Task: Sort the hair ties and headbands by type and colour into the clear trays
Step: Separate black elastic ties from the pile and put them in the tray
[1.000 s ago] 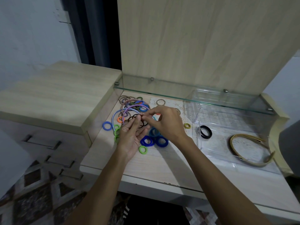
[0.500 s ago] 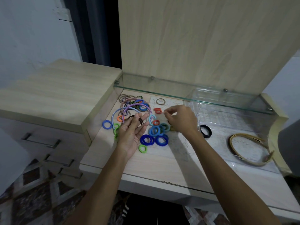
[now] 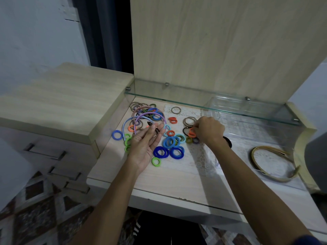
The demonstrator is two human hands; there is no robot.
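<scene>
- Clear plastic tray (image 3: 276,138) sits on the worktop (image 3: 177,183) at right, rigid and light; a stiff tan headband (image 3: 265,163) lies in it.
- Lilac headband (image 3: 150,117) arches over the pile, springy, best held mid-arch.
- The left hand (image 3: 145,145) lies palm-up, fingers straight, a thin dark tie across them.
- The right hand (image 3: 208,131) pinches an orange hair tie (image 3: 191,133), soft, light and stretchy.

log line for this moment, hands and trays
left hand: open, palm up, dark tie across fingers | right hand: pinches orange tie | tray: gold headband inside
</scene>
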